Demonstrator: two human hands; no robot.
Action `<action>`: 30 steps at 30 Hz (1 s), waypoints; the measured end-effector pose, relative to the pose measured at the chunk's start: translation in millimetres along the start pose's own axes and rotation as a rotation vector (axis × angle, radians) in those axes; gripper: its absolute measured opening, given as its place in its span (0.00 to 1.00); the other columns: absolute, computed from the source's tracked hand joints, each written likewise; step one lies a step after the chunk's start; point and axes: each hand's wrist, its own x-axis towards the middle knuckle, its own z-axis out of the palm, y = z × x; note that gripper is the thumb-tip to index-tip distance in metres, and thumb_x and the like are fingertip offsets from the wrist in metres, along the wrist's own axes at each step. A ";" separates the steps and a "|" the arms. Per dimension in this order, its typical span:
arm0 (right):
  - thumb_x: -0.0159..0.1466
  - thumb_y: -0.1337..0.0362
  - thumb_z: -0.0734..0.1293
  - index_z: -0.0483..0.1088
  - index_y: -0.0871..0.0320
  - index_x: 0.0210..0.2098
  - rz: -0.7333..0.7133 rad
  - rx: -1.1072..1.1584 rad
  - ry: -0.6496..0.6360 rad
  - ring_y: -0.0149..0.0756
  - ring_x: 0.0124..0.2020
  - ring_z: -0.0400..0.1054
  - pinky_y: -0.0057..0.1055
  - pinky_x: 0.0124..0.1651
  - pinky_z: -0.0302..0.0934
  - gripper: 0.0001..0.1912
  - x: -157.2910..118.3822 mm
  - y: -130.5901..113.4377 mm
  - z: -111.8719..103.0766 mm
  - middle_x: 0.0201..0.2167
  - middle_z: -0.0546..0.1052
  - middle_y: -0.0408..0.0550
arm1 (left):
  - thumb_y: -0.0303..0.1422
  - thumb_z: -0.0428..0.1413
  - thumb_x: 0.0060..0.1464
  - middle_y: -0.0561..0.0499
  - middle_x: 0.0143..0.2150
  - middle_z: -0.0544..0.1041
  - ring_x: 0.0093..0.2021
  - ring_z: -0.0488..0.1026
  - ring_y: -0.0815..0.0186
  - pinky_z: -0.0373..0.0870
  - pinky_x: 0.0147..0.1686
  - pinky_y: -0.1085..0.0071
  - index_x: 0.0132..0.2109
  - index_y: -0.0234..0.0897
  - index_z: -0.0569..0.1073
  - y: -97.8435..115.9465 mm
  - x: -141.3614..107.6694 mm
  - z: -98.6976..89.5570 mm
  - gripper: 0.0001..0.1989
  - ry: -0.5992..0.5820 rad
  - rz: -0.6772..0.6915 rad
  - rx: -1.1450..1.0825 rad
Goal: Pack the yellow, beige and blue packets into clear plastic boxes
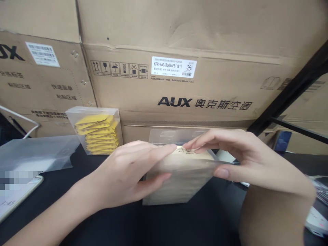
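A frosted clear plastic box (174, 191) stands upright in front of me on the black tabletop (110, 227). Its flap (164, 136) is raised at the back. Pale beige packets (200, 157) with dark print show at its open top. My left hand (130, 167) closes around the box's left side, fingertips on the top packet and thumb on the front wall. From the right, my right hand (241, 153) touches the packets with its fingertips, while its thumb presses the front right edge. How deep the packets reach is blurred by the frosted wall.
Another clear box (120, 133) holding a stack of yellow packets (101, 136) stands behind on the left. A translucent plastic sleeve (38, 150) and a phone (24, 201) lie at far left. Large cartons (128, 92) form the back, with a black metal bar (289, 85) at right.
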 end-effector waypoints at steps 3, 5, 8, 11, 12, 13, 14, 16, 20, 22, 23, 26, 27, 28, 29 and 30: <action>0.58 0.55 0.72 0.77 0.54 0.39 0.037 -0.010 0.084 0.39 0.36 0.76 0.31 0.36 0.71 0.12 -0.1 -0.3 2.1 0.36 0.81 0.48 | 0.29 0.54 0.60 0.48 0.44 0.81 0.41 0.79 0.64 0.76 0.40 0.69 0.57 0.40 0.65 1.6 -0.3 -2.2 0.19 0.008 -0.030 -0.014; 0.60 0.56 0.71 0.77 0.55 0.36 0.068 -0.039 0.167 0.37 0.32 0.76 0.29 0.32 0.70 0.10 -0.5 0.5 3.9 0.32 0.80 0.46 | 0.30 0.55 0.59 0.49 0.44 0.81 0.41 0.80 0.64 0.76 0.39 0.70 0.58 0.41 0.64 2.3 -0.1 -3.9 0.19 0.017 -0.049 -0.052; 0.61 0.56 0.70 0.77 0.56 0.33 0.100 -0.093 0.236 0.34 0.27 0.74 0.27 0.28 0.68 0.09 -0.5 3.8 5.7 0.28 0.80 0.45 | 0.30 0.56 0.58 0.50 0.44 0.81 0.41 0.79 0.65 0.77 0.41 0.71 0.58 0.42 0.64 1.3 0.5 -4.9 0.21 0.071 -0.084 -0.115; 0.62 0.56 0.69 0.77 0.56 0.33 0.109 -0.137 0.223 0.34 0.26 0.73 0.26 0.26 0.66 0.10 0.9 7.1 6.8 0.27 0.79 0.45 | 0.27 0.58 0.56 0.49 0.47 0.79 0.46 0.77 0.63 0.75 0.47 0.67 0.53 0.42 0.69 -3.2 0.7 -3.5 0.17 0.199 -0.096 -0.111; 0.62 0.57 0.68 0.77 0.56 0.33 0.107 -0.154 0.214 0.34 0.26 0.73 0.26 0.26 0.66 0.10 1.6 7.6 7.3 0.27 0.80 0.45 | 0.27 0.59 0.55 0.48 0.49 0.78 0.50 0.76 0.60 0.74 0.50 0.64 0.50 0.41 0.70 -5.2 0.8 -2.7 0.16 0.247 -0.104 -0.083; 0.63 0.57 0.68 0.76 0.56 0.33 0.100 -0.171 0.208 0.34 0.26 0.73 0.26 0.26 0.65 0.09 2.4 7.7 8.1 0.27 0.79 0.45 | 0.28 0.60 0.54 0.46 0.53 0.75 0.54 0.73 0.57 0.71 0.54 0.60 0.49 0.41 0.71 -7.2 1.0 -1.9 0.15 0.281 -0.124 -0.050; 0.63 0.58 0.67 0.76 0.56 0.33 0.091 -0.189 0.207 0.33 0.26 0.73 0.26 0.26 0.65 0.09 3.3 7.3 9.2 0.27 0.79 0.45 | 0.29 0.60 0.53 0.45 0.58 0.71 0.58 0.69 0.54 0.69 0.56 0.57 0.48 0.41 0.72 -9.3 1.2 -1.2 0.14 0.290 -0.158 -0.025; 0.64 0.60 0.67 0.76 0.56 0.33 0.062 -0.226 0.212 0.33 0.27 0.73 0.26 0.27 0.66 0.07 5.4 5.2 12.9 0.28 0.79 0.44 | 0.31 0.59 0.55 0.44 0.64 0.65 0.62 0.64 0.51 0.65 0.59 0.53 0.49 0.41 0.72 -13.1 2.0 0.3 0.14 0.215 -0.251 -0.056; 0.65 0.65 0.65 0.74 0.55 0.35 -0.046 -0.287 0.218 0.34 0.31 0.74 0.28 0.35 0.67 0.05 10.3 -3.4 26.4 0.32 0.80 0.45 | 0.33 0.53 0.62 0.45 0.60 0.71 0.59 0.69 0.58 0.70 0.55 0.59 0.50 0.41 0.73 -17.1 3.6 3.8 0.11 -0.023 -0.320 -0.374; 0.65 0.66 0.65 0.74 0.54 0.36 -0.110 -0.284 0.201 0.35 0.34 0.75 0.29 0.39 0.68 0.05 12.5 -8.1 34.5 0.34 0.80 0.45 | 0.32 0.50 0.64 0.47 0.55 0.76 0.55 0.73 0.60 0.71 0.54 0.61 0.48 0.41 0.74 -16.5 4.2 5.7 0.10 -0.025 -0.318 -0.453; 0.64 0.66 0.66 0.74 0.54 0.37 -0.142 -0.273 0.187 0.36 0.36 0.75 0.30 0.40 0.68 0.05 13.3 -9.9 38.0 0.35 0.80 0.46 | 0.31 0.49 0.64 0.47 0.52 0.78 0.54 0.74 0.61 0.72 0.54 0.62 0.47 0.40 0.75 -15.6 4.6 6.3 0.10 -0.004 -0.321 -0.459; 0.63 0.63 0.68 0.74 0.54 0.40 -0.210 -0.220 0.159 0.36 0.37 0.74 0.31 0.41 0.68 0.05 14.6 -12.2 44.3 0.36 0.80 0.47 | 0.29 0.49 0.64 0.49 0.49 0.80 0.50 0.76 0.62 0.73 0.52 0.63 0.45 0.40 0.76 -11.5 5.4 6.0 0.11 0.072 -0.327 -0.435; 0.63 0.62 0.69 0.74 0.54 0.40 -0.222 -0.201 0.160 0.36 0.37 0.74 0.30 0.41 0.68 0.06 14.7 -12.1 44.8 0.36 0.80 0.47 | 0.29 0.50 0.64 0.49 0.47 0.81 0.49 0.77 0.62 0.74 0.50 0.63 0.44 0.40 0.77 -10.0 5.6 5.3 0.11 0.087 -0.327 -0.421; 0.62 0.62 0.70 0.74 0.54 0.40 -0.232 -0.183 0.162 0.35 0.36 0.74 0.29 0.40 0.68 0.07 14.8 -11.7 44.7 0.35 0.79 0.46 | 0.29 0.51 0.63 0.50 0.46 0.81 0.47 0.78 0.62 0.75 0.49 0.64 0.42 0.40 0.77 -8.5 5.5 4.2 0.10 0.099 -0.326 -0.404; 0.61 0.62 0.71 0.74 0.54 0.40 -0.247 -0.165 0.163 0.34 0.35 0.74 0.28 0.40 0.67 0.08 14.8 -11.1 44.3 0.34 0.79 0.46 | 0.29 0.52 0.62 0.50 0.44 0.82 0.45 0.79 0.63 0.76 0.46 0.66 0.42 0.40 0.77 -7.1 5.2 3.0 0.08 0.109 -0.327 -0.384; 0.60 0.62 0.72 0.74 0.55 0.40 -0.270 -0.147 0.161 0.33 0.34 0.73 0.28 0.39 0.67 0.09 14.9 -10.5 43.7 0.33 0.79 0.45 | 0.29 0.53 0.61 0.51 0.43 0.82 0.44 0.79 0.64 0.77 0.44 0.67 0.41 0.40 0.77 -5.6 4.6 1.7 0.07 0.119 -0.329 -0.360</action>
